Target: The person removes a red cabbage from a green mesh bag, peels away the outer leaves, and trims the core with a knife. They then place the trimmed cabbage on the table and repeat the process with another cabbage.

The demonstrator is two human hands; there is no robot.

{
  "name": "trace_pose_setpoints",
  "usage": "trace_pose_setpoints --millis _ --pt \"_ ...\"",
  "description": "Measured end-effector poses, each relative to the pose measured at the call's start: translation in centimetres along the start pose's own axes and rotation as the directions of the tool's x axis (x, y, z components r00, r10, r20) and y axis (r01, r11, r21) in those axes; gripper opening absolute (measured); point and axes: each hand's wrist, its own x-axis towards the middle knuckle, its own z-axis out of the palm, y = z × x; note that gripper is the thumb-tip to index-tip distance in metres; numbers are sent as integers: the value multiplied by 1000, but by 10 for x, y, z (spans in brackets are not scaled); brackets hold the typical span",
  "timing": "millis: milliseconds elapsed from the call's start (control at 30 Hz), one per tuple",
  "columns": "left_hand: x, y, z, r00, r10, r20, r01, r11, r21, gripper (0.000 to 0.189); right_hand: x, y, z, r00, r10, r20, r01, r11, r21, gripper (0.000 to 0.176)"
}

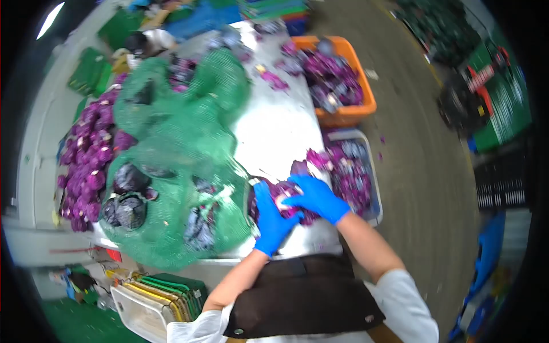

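Both my hands wear blue gloves and rest on a pile of purple cabbage leaves [309,217] near the front edge of the metal table [274,126]. My left hand [271,220] is on the pile's left side, its fingers spread over the leaves. From the right, my right hand [315,198] reaches across a pale-centred purple piece, fingers apart. Whether either hand grips a leaf is hard to make out. Left of them lies green netting [177,143] with dark cabbages [130,211] in it.
An orange crate [369,97] full of purple leaves stands at the table's right edge, with a grey bin [374,194] of leaves nearer me. Many purple cabbages [88,160] are heaped at the left. Stacked crates [143,308] stand lower left. Another person [154,43] is at the far left.
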Motion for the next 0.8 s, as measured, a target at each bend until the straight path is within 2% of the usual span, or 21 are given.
trace_pose_setpoints --millis 33,133,200,267,300,400,433,567,667,700,800 --pt "1 -6 5 997 56 -55 -49 992 116 128 7 -1 -6 998 49 25 -49 999 2 65" --pt "0 4 10 989 79 -125 -57 984 170 134 21 0 -19 976 119 183 -133 989 66 62" --pt "2 17 10 982 47 -184 -26 993 113 133 19 -1 -19 984 88 152 -105 989 105 56" --pt "6 3 20 975 64 -214 -43 994 104 130 22 -22 -26 976 78 202 -20 961 -274 48" --pt "9 7 12 990 33 -137 -22 996 81 127 22 -21 -22 983 -3 184 67 937 -342 46" --pt "3 2 12 975 56 -215 -46 998 52 123 16 10 -6 976 -213 -37 195 942 -272 46" --pt "0 -1 16 970 35 -242 -22 998 57 122 15 18 -3 965 -246 -93 219 946 -238 40" --pt "-6 0 15 959 97 -266 -62 989 138 120 21 22 -6 995 19 -100 -26 998 -63 27" --pt "-9 -2 13 961 118 -251 -112 993 39 118 26 19 -2 979 -27 -200 32 999 22 25" --pt "-8 -6 10 963 108 -246 -117 993 -23 116 28 28 6 957 -86 -277 118 988 102 24" --pt "-6 -2 -10 982 79 -170 -101 987 -124 113 26 22 -3 960 -63 -274 88 993 82 22"
